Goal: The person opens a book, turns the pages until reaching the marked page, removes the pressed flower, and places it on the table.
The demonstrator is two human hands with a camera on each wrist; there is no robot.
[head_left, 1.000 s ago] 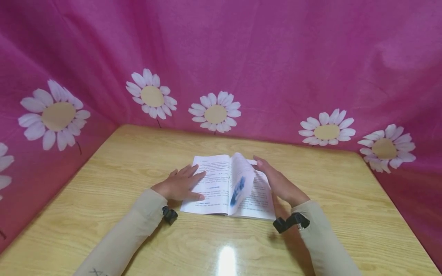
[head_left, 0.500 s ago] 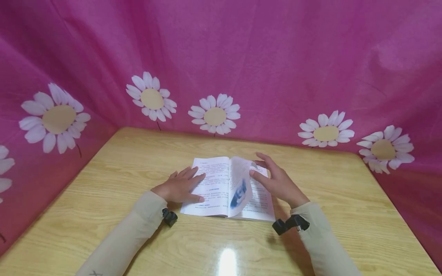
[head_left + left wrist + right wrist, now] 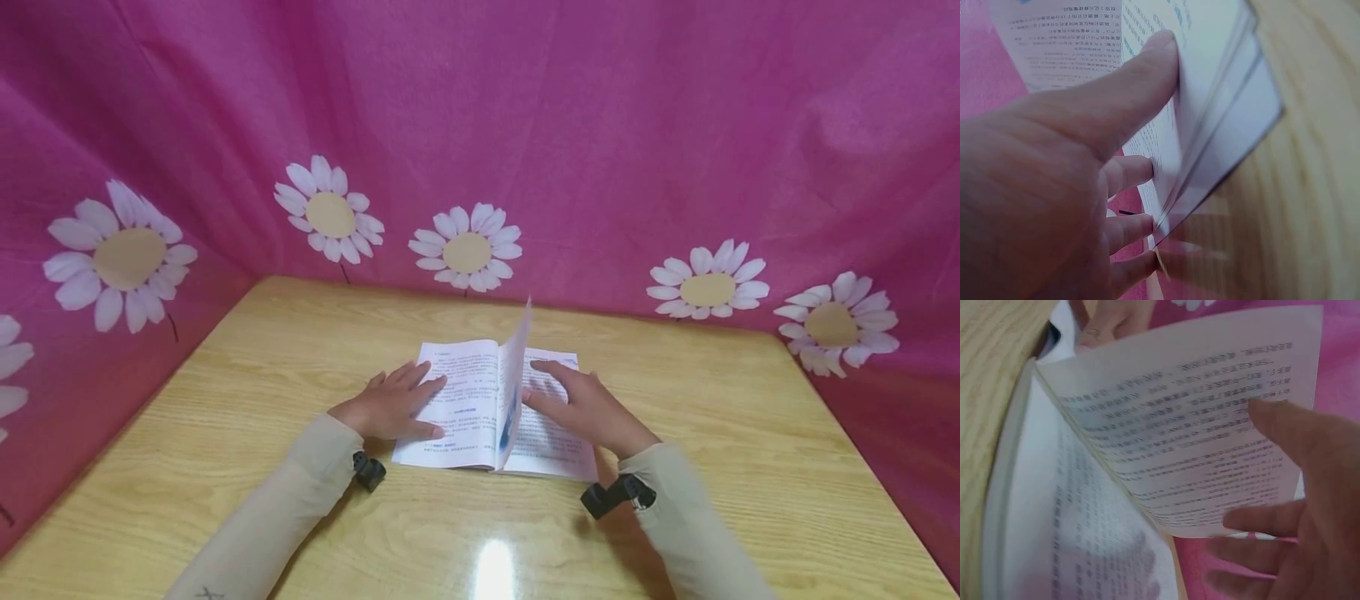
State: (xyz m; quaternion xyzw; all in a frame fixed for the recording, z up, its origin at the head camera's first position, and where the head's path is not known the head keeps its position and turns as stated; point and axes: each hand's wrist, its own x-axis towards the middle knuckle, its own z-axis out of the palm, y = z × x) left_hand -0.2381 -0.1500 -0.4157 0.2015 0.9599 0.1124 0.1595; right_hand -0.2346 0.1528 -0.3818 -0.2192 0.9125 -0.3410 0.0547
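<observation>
An open book point(image 3: 465, 442) with printed text lies on the table. One of its leaves point(image 3: 514, 375) stands nearly upright at the spine, with a blue picture low on its left face. My left hand point(image 3: 388, 406) rests spread on the left-hand page; in the left wrist view its thumb point(image 3: 1154, 62) lies over the paper near the edge. Beside the raised leaf, my right hand point(image 3: 600, 412) has its fingers extended over the right-hand page. Seen from the right wrist, the thumb point(image 3: 1279, 422) is against the leaf's printed face, and the other fingers are spread apart.
The wooden table point(image 3: 300, 333) extends around the book, with a bright light reflection near the front. A pink cloth point(image 3: 585, 150) with large daisies hangs behind and along the sides. Black wrist cameras point(image 3: 369, 472) sit on both sleeves.
The leaf has swung from leaning right to nearly upright. My right hand has followed it leftward, its fingers coming down over the right-hand page. The left hand has stayed in place.
</observation>
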